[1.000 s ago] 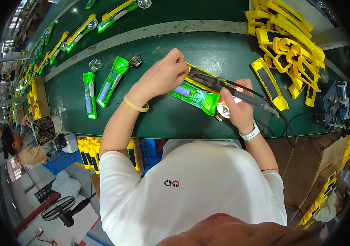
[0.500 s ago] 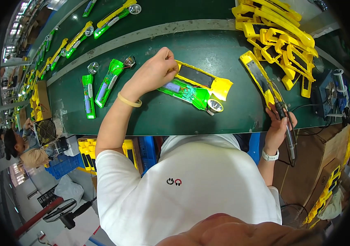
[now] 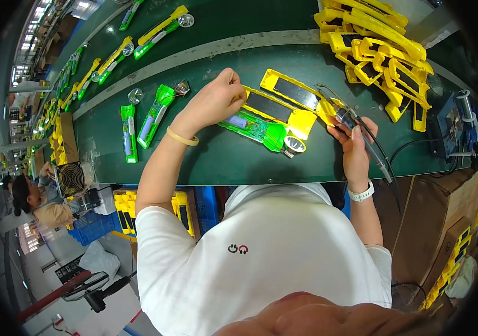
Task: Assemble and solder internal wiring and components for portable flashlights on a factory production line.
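My left hand [image 3: 211, 101] is closed in a pinch by the left end of a yellow flashlight shell [image 3: 272, 107] with a dark panel; what its fingers hold is hidden. Against that shell lies a green flashlight half [image 3: 253, 129] with a battery, circuit board, wires and a round reflector [image 3: 295, 144]. My right hand [image 3: 355, 143] grips a soldering iron [image 3: 365, 137], tip pointing up and left. The same hand holds the near end of a second yellow shell [image 3: 296, 93], which slants just beyond the first one.
Two opened green flashlight halves [image 3: 156, 115] lie at the left. Yellow shells [image 3: 384, 56] are heaped at the back right, beside a blue soldering station [image 3: 446, 126] with a wire spool [image 3: 463, 101]. More flashlights [image 3: 116, 59] line the far strip. A person [image 3: 40, 201] sits at the far left.
My right hand has moved left with the soldering iron and the second yellow shell, bringing that shell alongside the first. My left hand stays at nearly the same spot.
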`<state>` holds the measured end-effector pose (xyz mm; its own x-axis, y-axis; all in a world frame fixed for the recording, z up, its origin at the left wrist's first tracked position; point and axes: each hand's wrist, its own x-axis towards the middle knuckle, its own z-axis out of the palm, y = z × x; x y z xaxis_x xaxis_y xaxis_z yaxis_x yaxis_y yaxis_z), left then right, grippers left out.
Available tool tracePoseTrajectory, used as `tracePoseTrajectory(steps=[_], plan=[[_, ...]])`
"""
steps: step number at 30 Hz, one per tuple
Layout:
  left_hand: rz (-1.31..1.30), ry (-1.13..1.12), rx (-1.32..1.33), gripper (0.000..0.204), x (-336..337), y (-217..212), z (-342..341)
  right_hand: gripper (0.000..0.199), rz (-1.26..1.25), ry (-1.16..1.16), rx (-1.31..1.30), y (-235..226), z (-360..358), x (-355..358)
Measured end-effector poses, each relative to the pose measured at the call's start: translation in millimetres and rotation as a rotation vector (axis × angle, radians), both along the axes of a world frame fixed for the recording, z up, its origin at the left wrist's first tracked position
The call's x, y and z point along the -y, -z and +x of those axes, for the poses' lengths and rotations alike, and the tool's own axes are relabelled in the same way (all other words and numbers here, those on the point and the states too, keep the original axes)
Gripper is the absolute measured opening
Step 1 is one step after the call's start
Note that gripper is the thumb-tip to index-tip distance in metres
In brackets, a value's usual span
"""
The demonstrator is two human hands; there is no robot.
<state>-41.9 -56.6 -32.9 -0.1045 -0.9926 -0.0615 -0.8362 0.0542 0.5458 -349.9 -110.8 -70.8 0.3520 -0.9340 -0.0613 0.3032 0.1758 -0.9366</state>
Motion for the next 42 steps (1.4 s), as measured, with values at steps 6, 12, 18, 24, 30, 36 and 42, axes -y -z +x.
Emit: tracePoseTrajectory(steps=[6,12,18,24,30,36,42], plan=[[-0.04,0.033,-0.007,0.008,0.3,0.6,-2.6,0.029,-0.141,0.119,-0.158,-1.6,0.6,-0.3],[-0.41,0.162,-0.111,0.023,15.8,-5.4,-58.1,0.027,-0.246,0.196,-0.215,0.5,3.7,1.6],[-0.136,0.226,-0.01,0.024,33.3,7.2,-79.3,0.023,-0.237,0.207,-0.192,7.4,-9.3,1.2],[-0.137,0.259,-0.039,0.022,32.9,4.4,-78.6,0.024,-0.212,0.258,-0.082,3.5,-5.3,2.4],[-0.275,0.155,0.149,0.021,41.8,-23.1,-42.4,0.023,-0.208,0.248,-0.039,2.4,-6.4,0.7],[-0.233,0.249,0.175,0.022,27.0,-2.4,-10.3,0.023,-0.234,0.267,-0.013,-1.1,-3.1,-0.2],[-0.875,0.336,0.44,0.025,-29.8,-12.8,-17.1,0.024,-0.263,0.265,-0.056,-1.5,-1.4,-1.3]])
